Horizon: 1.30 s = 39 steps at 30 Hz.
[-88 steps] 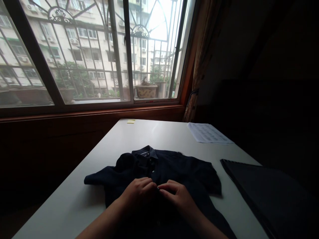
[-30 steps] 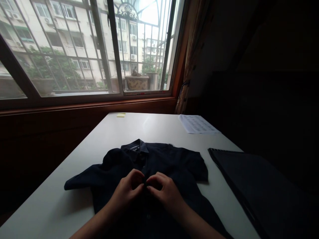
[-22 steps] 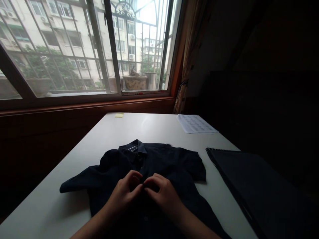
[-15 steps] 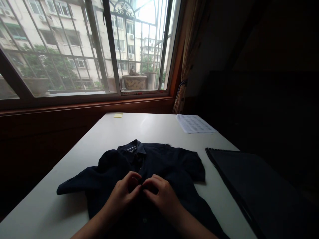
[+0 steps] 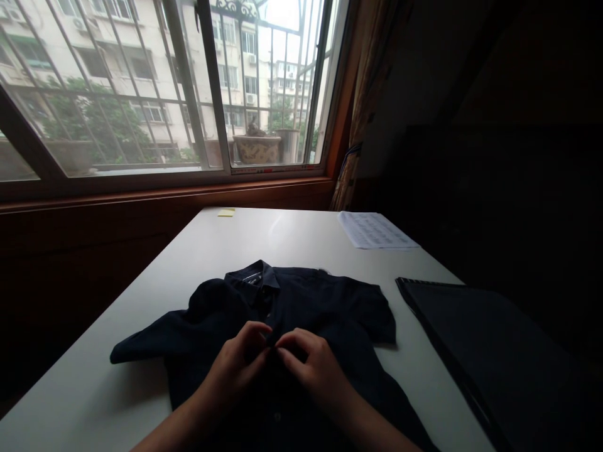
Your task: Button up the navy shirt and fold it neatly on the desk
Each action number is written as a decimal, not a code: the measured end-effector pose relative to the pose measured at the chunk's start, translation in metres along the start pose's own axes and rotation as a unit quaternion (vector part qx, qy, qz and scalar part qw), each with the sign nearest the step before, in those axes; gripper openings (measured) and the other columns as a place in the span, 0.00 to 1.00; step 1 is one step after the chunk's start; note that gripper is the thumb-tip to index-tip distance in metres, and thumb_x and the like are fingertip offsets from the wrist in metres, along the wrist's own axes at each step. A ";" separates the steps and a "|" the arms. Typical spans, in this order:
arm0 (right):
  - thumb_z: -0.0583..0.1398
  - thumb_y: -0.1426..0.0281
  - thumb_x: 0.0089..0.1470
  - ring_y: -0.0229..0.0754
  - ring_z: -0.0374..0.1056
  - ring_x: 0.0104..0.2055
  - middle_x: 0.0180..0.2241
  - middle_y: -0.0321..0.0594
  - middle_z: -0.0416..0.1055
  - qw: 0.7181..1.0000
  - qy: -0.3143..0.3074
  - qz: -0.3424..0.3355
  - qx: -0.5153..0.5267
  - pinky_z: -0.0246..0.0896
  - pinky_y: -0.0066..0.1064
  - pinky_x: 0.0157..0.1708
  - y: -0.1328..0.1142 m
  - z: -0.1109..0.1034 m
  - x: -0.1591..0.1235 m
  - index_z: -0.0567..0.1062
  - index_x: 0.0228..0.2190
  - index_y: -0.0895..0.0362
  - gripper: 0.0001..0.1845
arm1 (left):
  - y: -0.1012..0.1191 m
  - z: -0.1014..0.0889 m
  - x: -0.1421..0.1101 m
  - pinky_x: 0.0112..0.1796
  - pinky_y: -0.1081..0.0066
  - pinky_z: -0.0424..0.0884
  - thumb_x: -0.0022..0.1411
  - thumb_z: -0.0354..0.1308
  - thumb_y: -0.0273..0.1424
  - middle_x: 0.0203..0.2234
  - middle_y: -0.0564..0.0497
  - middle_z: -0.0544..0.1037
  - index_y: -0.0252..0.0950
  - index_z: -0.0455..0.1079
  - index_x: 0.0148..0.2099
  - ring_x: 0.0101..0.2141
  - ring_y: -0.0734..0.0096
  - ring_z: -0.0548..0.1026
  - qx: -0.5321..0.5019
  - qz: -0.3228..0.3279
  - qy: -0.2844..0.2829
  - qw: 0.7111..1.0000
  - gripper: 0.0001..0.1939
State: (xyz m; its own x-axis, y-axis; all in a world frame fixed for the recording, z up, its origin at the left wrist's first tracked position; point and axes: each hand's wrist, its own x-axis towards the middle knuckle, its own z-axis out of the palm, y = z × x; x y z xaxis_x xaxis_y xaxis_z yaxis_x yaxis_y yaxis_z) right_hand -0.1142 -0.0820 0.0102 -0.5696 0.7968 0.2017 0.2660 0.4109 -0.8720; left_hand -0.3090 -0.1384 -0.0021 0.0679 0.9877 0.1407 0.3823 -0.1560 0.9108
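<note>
A dark navy short-sleeved shirt (image 5: 325, 301) lies front up across the white table, its collar pointing away from me. My left hand (image 5: 242, 358) pinches the front opening of the shirt below the collar. Close beside it, my right hand (image 5: 311, 358) pinches the same front edge, thumb and fingertips together. The fingertips of both hands nearly meet there. Whatever small part of the placket sits between them is too dark to make out. Lower down on the front, a small button (image 5: 277, 416) shows faintly.
On the right of the white table (image 5: 301, 238) lies a black folder-like item (image 5: 480, 333) with a ridged edge. Printed sheets (image 5: 377, 230) rest at the far right corner, a yellow sticky note (image 5: 227, 213) at the far left. A barred window (image 5: 155, 94) stands behind.
The view has shifted slightly, so everything sits a little further right and higher. Both hands stay pinched at the shirt front, with the right fingertips slightly further from the left.
</note>
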 end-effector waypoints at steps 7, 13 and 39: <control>0.64 0.73 0.55 0.42 0.73 0.38 0.33 0.36 0.78 1.000 -0.012 0.024 -0.006 0.64 0.30 0.40 0.000 0.000 0.002 0.81 0.32 0.54 0.04 | -0.010 0.003 -0.004 0.35 0.74 0.71 0.67 0.53 0.29 0.33 0.54 0.77 0.42 0.62 0.55 0.32 0.71 0.77 0.044 0.029 -0.002 0.999 0.15; 0.64 0.74 0.54 0.41 0.72 0.36 0.31 0.36 0.77 0.999 -0.014 0.022 -0.047 0.63 0.29 0.38 0.002 0.002 0.002 0.80 0.31 0.54 0.03 | -0.017 0.004 -0.005 0.37 0.72 0.74 0.67 0.55 0.30 0.36 0.52 0.79 0.43 0.64 0.55 0.35 0.69 0.78 0.140 0.068 0.014 0.988 0.15; 0.64 0.75 0.52 0.40 0.69 0.32 0.28 0.34 0.72 0.994 0.002 0.044 -0.097 0.59 0.30 0.35 0.002 0.010 0.000 0.76 0.26 0.55 0.05 | -0.014 0.002 -0.006 0.44 0.67 0.76 0.69 0.55 0.29 0.42 0.49 0.78 0.43 0.63 0.61 0.40 0.65 0.78 0.214 0.141 0.000 0.967 0.19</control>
State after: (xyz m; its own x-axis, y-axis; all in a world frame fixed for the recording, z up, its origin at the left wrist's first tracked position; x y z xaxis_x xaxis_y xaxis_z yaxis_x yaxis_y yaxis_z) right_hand -0.1215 -0.0850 0.0039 -0.5340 0.8353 0.1306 0.4601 0.4167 -0.7840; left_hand -0.3125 -0.1419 -0.0167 0.2244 0.9058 0.3593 0.6948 -0.4073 0.5928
